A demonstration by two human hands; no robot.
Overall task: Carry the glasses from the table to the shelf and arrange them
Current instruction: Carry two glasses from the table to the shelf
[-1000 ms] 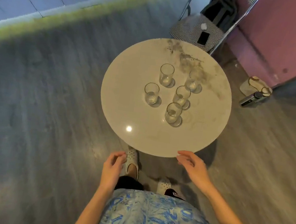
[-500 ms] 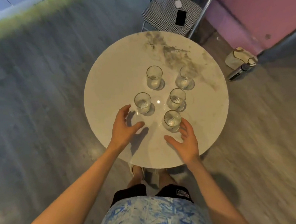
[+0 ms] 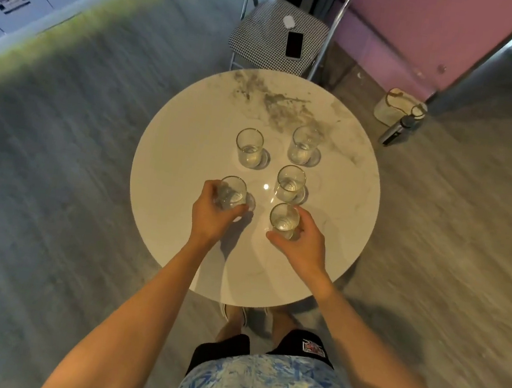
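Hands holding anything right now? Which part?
Each grips one clear glass tumbler by its side wall: left hand the near-left one, right hand the nearest.

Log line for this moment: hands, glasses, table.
left hand: gripping near-left glass | right hand: gripping nearest glass | three other glasses untouched | all five on round table

We see five glasses on the table: two at the back, one mid-right, two nearest us. Behind the table stands a chair carrying a phone.
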